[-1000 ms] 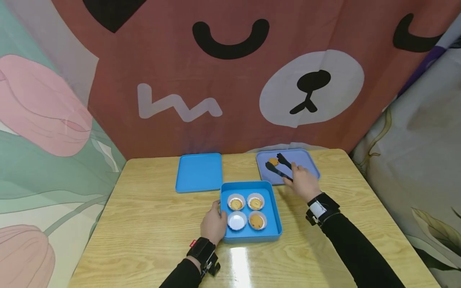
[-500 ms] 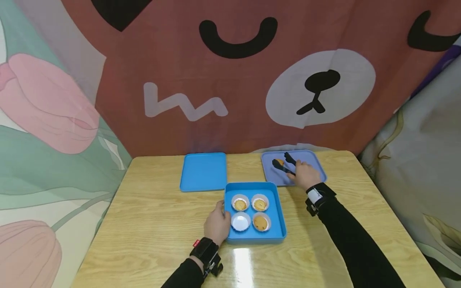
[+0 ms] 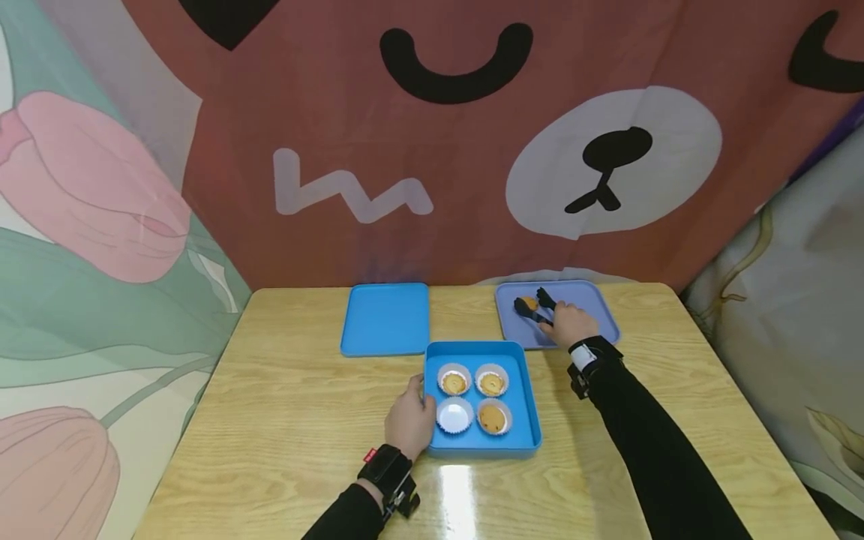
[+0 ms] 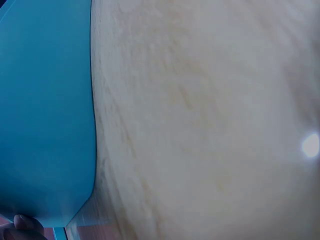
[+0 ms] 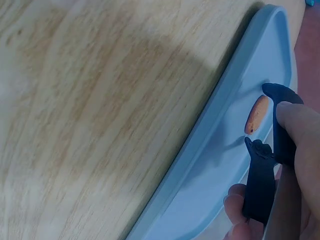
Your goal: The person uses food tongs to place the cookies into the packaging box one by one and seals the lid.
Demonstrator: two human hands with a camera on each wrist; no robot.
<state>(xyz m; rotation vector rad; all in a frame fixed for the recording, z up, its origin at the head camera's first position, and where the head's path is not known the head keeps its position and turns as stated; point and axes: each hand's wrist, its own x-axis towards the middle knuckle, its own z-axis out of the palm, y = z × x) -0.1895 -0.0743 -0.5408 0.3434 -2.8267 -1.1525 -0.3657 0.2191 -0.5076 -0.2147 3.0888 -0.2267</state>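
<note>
My right hand (image 3: 575, 327) grips black tongs (image 5: 260, 185) over the purple tray (image 3: 594, 300). The tips of the tongs stand apart on either side of a cookie (image 5: 257, 115) lying on that tray; they look very near it, and whether they touch it I cannot tell. My left hand (image 3: 409, 421) holds the left wall of a blue box (image 3: 529, 442), its fingertips (image 4: 25, 225) showing by the box in the left wrist view. Inside the box are paper cups; three hold cookies, and the front-left cup (image 3: 455, 415) has none.
A flat blue tray or lid (image 3: 386, 319) lies behind the box, to its left. The wooden table (image 3: 304, 420) ends at a printed bear curtain (image 3: 337, 247) along the back.
My right hand has brought the tongs round the cookie, their tips now lower and closer to it. The left hand keeps its hold on the box. The head view has shifted slightly.
</note>
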